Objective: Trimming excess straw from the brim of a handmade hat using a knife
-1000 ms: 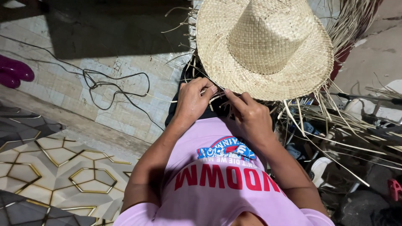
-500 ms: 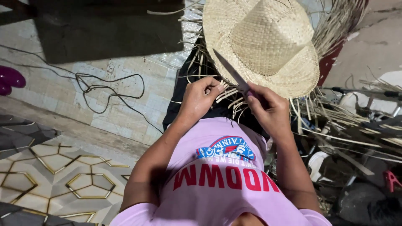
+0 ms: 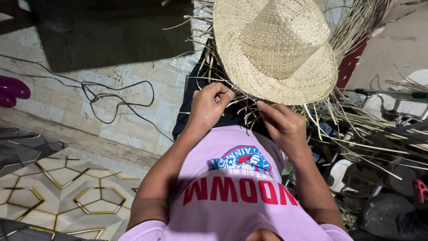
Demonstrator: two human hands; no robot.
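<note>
Straw hat (image 3: 276,49) brim touching both hands' fingertips.

A home floor used as a craft workspace: pale worn tiles (image 3: 133,111) in the upper left, patterned vinyl flooring (image 3: 58,183) at lower left, a loose black cable (image 3: 116,96) on the tiles, and heaps of straw strips (image 3: 365,120) filling the right side beside a woven hat (image 3: 276,49).

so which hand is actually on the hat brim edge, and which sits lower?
The left hand pinches loose strands right at the near brim edge of the straw hat. The right hand sits lower, fingers among the hanging strands below the brim.
</note>
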